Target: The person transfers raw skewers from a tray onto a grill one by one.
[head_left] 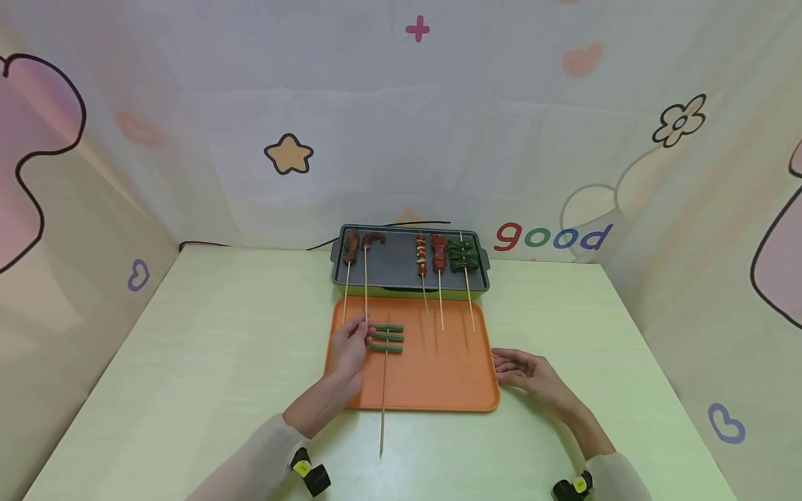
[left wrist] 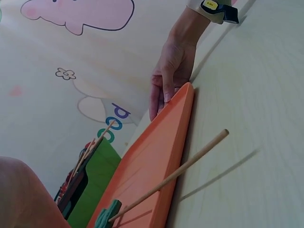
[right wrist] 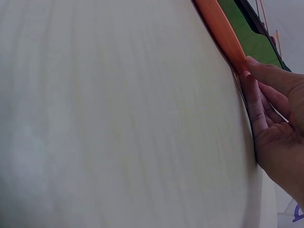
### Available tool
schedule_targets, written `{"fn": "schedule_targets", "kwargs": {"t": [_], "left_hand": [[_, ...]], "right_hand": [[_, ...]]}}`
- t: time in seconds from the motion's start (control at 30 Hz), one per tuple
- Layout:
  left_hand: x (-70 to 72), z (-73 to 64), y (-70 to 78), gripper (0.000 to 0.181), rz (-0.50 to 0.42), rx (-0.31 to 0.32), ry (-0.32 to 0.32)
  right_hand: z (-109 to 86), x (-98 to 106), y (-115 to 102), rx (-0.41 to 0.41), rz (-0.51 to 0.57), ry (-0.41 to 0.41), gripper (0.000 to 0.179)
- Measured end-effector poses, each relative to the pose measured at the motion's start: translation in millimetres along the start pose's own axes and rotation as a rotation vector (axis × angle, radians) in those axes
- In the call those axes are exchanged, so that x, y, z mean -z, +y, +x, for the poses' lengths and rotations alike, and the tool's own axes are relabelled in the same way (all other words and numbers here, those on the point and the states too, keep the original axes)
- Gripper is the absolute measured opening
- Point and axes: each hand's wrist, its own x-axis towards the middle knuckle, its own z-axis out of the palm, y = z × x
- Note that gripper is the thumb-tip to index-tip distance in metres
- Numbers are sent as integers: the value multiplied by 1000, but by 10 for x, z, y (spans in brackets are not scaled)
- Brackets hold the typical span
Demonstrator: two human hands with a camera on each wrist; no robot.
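In the head view my left hand (head_left: 349, 353) pinches the lower end of the stick of a skewer with a curved reddish-brown piece (head_left: 374, 238), whose top lies over the grill (head_left: 395, 261). Beside that hand, a skewer of green bean-like pieces (head_left: 388, 338) lies on the orange tray (head_left: 445, 376), its bare stick sticking out past the front rim. My right hand (head_left: 529, 372) grips the tray's right rim between thumb and fingers; the right wrist view shows the thumb (right wrist: 268, 73) on the rim. Only a blurred part of the left hand shows in the left wrist view.
On the grill lie a brown meat skewer (head_left: 351, 247) at left, and a mixed skewer (head_left: 422, 255), a red meat skewer (head_left: 439, 254) and a green leafy skewer (head_left: 462, 256) at right. Their sticks reach over the tray. Behind stands a printed curtain (head_left: 376, 174); a black cable (head_left: 207, 243) runs along it.
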Motion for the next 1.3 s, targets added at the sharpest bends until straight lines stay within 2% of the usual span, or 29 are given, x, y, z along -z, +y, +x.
{"fn": "schedule_targets", "kwargs": {"t": [0.27,0.53,0.67,0.77,0.97,1.13,1.3], "left_hand": [[57,-21,-39,38,17,-7,-19],[141,-33,-70,42,-10,-14,-21],[235,-115,-66,44,77,8,-44],[342,-237,-66,42,186,29,-88],[609,-504,-111,41,355,38,-242],[797,-651,-162,46,413,64,-346],[934,-709,-216,48,450,107,-484]], "right_hand": [[6,0,5,1,4,-1,55],[19,-5,15,3,13,-2,55],[27,-11,17,7,7,-5,55],[31,-14,18,10,-3,-6,55],[25,-6,14,16,-5,-2,54],[13,-1,12,13,-2,-2,55],[1,3,12,1,0,1,55]]}}
